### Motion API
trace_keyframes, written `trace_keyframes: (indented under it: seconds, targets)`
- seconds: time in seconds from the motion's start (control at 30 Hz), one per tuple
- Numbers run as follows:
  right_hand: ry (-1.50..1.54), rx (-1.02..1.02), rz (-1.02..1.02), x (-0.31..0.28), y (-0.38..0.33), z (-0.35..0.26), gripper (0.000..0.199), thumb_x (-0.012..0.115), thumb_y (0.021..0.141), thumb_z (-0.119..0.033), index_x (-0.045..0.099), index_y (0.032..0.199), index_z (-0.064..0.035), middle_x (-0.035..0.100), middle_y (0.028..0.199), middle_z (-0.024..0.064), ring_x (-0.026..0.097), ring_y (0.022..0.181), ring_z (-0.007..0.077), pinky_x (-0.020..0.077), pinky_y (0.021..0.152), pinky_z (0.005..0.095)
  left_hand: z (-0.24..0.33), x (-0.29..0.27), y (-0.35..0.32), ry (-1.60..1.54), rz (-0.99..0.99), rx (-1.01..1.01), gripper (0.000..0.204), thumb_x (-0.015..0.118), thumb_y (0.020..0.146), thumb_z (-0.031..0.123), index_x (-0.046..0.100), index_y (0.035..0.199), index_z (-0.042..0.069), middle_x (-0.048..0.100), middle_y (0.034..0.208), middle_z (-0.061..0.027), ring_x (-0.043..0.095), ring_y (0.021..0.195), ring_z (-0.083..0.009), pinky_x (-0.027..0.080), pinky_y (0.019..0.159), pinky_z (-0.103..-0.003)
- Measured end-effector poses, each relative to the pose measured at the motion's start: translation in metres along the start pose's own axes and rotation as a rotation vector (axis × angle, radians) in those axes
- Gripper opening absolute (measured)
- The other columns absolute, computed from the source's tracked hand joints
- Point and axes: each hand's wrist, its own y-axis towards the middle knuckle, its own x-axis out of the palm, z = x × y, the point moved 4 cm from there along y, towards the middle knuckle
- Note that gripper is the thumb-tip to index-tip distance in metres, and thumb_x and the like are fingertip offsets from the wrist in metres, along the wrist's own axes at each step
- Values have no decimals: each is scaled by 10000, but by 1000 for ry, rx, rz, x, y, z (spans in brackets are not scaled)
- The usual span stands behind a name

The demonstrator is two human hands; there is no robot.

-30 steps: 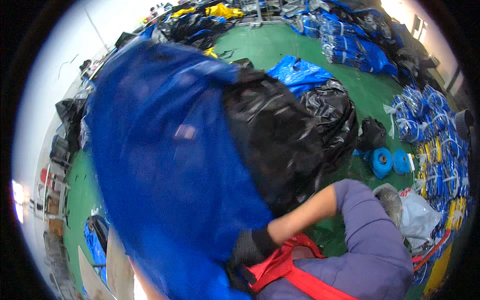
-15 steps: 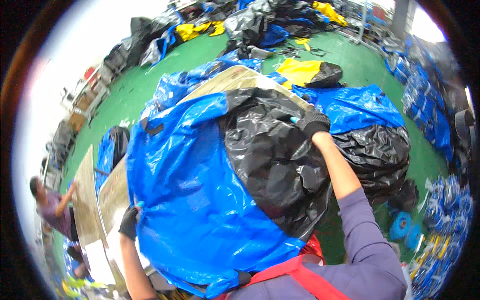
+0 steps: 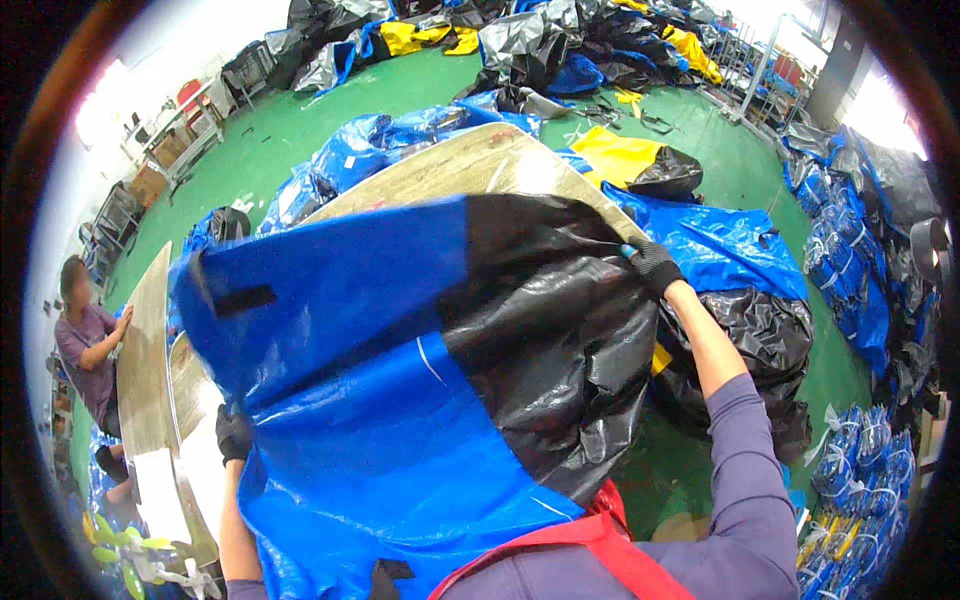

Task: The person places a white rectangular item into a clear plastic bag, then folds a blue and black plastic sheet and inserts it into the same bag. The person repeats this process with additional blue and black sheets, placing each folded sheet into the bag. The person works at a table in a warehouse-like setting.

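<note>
Since half a second ago I have drawn the blue-and-black tarpaulin cover [image 3: 400,380] flatter and wider over the table [image 3: 470,165], and my right arm has stretched farther out to the cover's far black edge. My right hand [image 3: 655,265], in a dark glove, has its grip pressed together on that black edge near the table's far right rim. My left hand [image 3: 234,432], also gloved, pinches the blue edge low at the table's left side. The cover hangs between my two grips, blue on the left and toward me, glossy black on the right, with a short black strap [image 3: 245,298] sewn on the blue part. A red strap [image 3: 560,545] crosses my purple-sleeved chest at the lower edge. Beyond the table, more blue and black covers [image 3: 740,300] lie heaped on the green floor [image 3: 300,130], with a yellow one [image 3: 620,155] farther off. At far left another person [image 3: 85,340] leans on a wooden board [image 3: 145,370].
</note>
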Motion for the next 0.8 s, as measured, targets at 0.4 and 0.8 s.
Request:
trace_keyframes:
  seconds: [0.4,0.8]
  targets:
    - [-253,-454,-182,24,73,-241,529,541,827,-535,602,1151,-121,645,1040,230,616,1002,374,470,890,424,398,-8,-242,-284,-270,1600,579,638,756,385,539,1251,102,517,1278,-246,448,1239,-418,338,1034,-536]
    - [-171,-508,559,-5,108,-301,495,491,873,-292,436,1322,-92,528,1224,254,489,1126,451,377,969,510,439,145,-377,-660,-822,1422,684,533,821,558,452,1357,140,511,1225,-272,521,1090,-431,424,925,-515]
